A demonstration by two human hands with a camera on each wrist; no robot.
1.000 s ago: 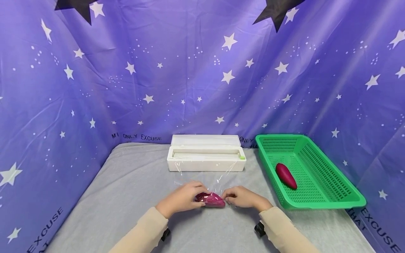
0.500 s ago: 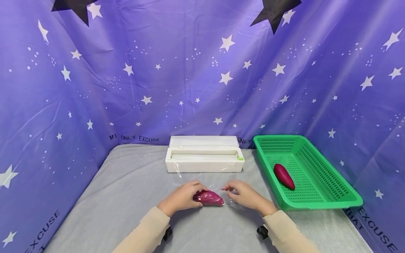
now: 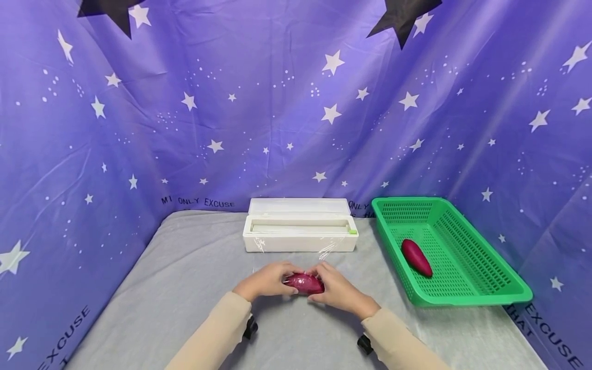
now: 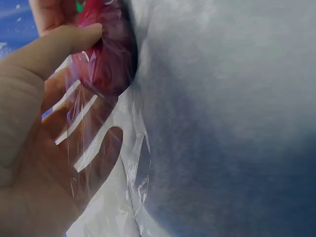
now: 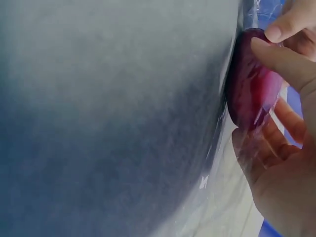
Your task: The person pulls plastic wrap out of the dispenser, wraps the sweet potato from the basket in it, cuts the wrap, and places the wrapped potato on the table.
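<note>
A purple-red sweet potato [image 3: 302,283], covered in clear cling film [image 4: 133,170], is between both hands over the grey cloth. My left hand [image 3: 269,280] holds its left end, thumb on the near side and fingers on the far side. Round the right end curls my right hand [image 3: 338,289], its thumb also on the near side. In the right wrist view, glossy film stretches over the sweet potato [image 5: 254,81] and on past the fingers. Film lies across the left fingers too. Behind the hands stands a white cling film dispenser [image 3: 299,244] with its lid raised.
At the right stands a green perforated basket [image 3: 472,299], with a second sweet potato [image 3: 417,258] in it, unwrapped as far as I see. A purple star-printed curtain [image 3: 287,113] closes off the back and both sides of the grey cloth surface [image 3: 185,267].
My right hand, apart from the sweet potato half a second ago, has moved left and now grips its right end. The sweet potato has shifted slightly toward the dispenser. My left hand keeps its hold.
</note>
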